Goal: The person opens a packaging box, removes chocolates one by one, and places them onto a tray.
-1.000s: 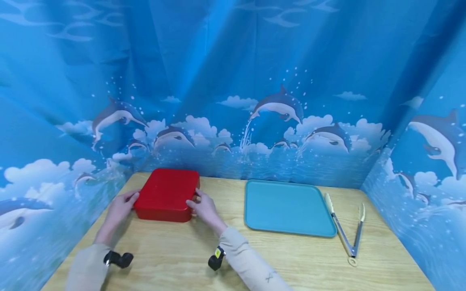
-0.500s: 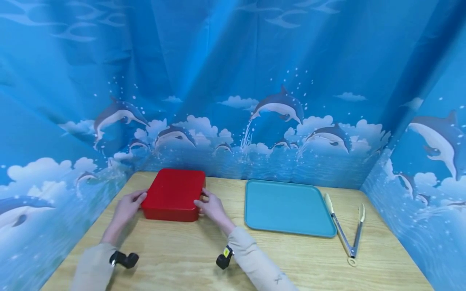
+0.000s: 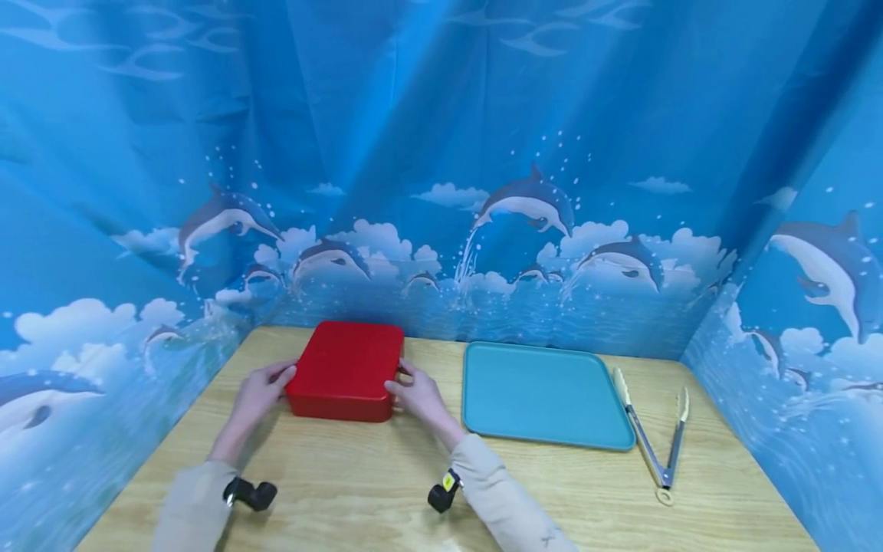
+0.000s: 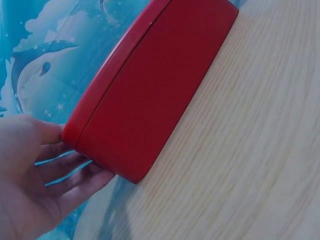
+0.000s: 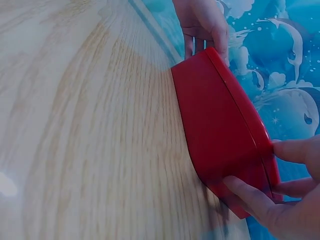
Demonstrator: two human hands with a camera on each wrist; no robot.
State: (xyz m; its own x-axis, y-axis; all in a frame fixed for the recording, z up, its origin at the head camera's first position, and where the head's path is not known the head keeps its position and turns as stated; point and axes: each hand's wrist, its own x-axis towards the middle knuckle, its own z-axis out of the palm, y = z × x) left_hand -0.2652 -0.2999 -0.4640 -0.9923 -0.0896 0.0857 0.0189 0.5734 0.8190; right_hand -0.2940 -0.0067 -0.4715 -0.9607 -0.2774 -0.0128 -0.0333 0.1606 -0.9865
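Observation:
A red lidded box [image 3: 350, 360] sits at the back left of the wooden table, its lid on. My left hand [image 3: 257, 392] holds its left side, the thumb at the lid's edge and the fingers spread along the side wall in the left wrist view. On the opposite side my right hand [image 3: 425, 399] grips the box, with fingers [image 5: 245, 192] against the wall and the thumb by the lid. A thin seam under the lid runs along the front wall [image 4: 145, 95]. What is inside is hidden.
Right of the box lies a flat blue-green tray [image 3: 548, 395]. Spread metal tongs [image 3: 648, 437] with cream tips lie beside the tray's right edge. A blue dolphin-print curtain [image 3: 441, 192] closes off the back and sides of the table.
The red box has shifted to the right along the table, both hands moving with it and keeping their hold. The tray and tongs have stayed in place.

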